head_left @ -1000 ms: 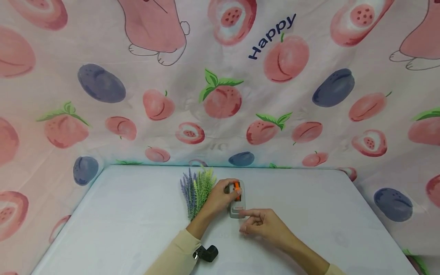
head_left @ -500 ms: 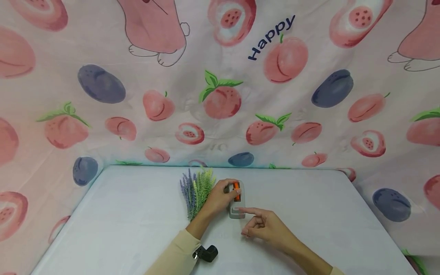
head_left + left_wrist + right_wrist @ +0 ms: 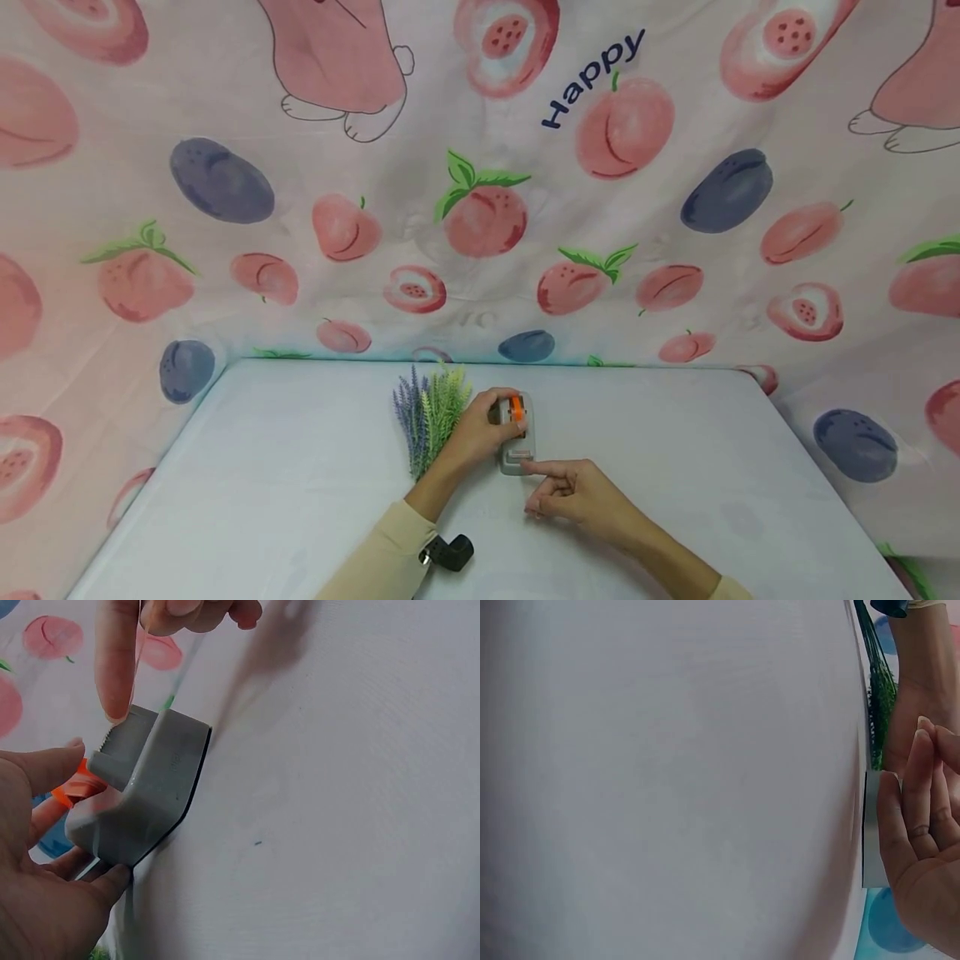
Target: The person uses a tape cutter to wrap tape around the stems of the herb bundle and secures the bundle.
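Steadying tape dispenser [image 3: 517, 444], likely against sliding: left hand [image 3: 478, 427], gripping far end. Right hand [image 3: 582, 495]: no grip evident, forefinger straight, at near-end cutter [image 3: 519, 455].

The tape dispenser [image 3: 152, 793] looks like smooth, matt plastic.

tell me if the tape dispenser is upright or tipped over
Upright: the tape dispenser sits base-down on the table, with its orange core and cutter end showing from above in the head view.
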{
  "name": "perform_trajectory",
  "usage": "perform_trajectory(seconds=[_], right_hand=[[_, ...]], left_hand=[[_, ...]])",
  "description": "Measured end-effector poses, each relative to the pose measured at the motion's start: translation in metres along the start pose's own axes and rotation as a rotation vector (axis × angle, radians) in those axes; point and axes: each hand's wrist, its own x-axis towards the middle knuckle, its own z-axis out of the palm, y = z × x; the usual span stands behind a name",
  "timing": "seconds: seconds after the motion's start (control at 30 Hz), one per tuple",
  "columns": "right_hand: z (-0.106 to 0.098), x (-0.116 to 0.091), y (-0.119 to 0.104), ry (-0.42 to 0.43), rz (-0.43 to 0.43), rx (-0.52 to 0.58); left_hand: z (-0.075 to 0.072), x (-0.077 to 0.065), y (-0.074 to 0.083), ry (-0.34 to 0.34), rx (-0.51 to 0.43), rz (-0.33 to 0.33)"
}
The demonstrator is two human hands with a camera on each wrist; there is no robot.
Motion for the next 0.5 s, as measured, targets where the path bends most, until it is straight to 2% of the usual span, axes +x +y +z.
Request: perform_trajectory(seconds=[0.5], right_hand=[[-0.0043,0.0030,0.0038,-0.026,0.008,0.089]], left_hand=[[-0.0010,-0.0008,-0.0041,-0.014,-0.029,0.017]])
